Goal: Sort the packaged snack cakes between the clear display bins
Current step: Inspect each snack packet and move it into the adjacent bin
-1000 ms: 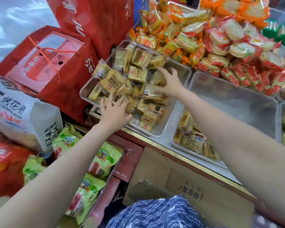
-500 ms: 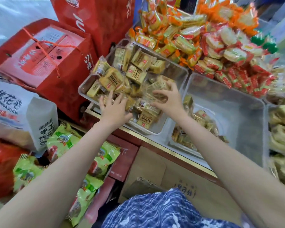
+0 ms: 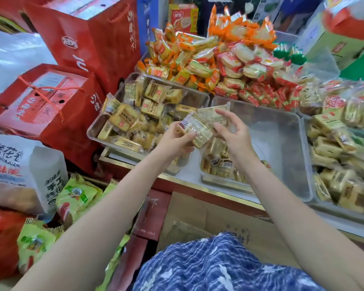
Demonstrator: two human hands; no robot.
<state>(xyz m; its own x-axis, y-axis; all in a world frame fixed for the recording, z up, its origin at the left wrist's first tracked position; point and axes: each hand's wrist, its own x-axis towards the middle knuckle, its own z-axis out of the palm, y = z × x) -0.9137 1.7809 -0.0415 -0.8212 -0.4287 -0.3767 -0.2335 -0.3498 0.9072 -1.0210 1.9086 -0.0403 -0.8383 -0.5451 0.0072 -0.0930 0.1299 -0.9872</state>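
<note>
A: Where was the snack cake packet [image 3: 194,131]?
B: Pinched in the left hand [image 3: 177,141], above the gap between the full left bin [image 3: 93,131] and the sparser middle bin [image 3: 286,131]; probably for sorting.
A: And the right hand [image 3: 234,131]?
B: Fingers curled round a second clear packet [image 3: 211,115]; both hands held cakes.

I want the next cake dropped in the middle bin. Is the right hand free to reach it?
Probably yes: the right hand hovers right over the middle bin, whose far part lies bare, though its fingers hold wrapped cakes.
</note>
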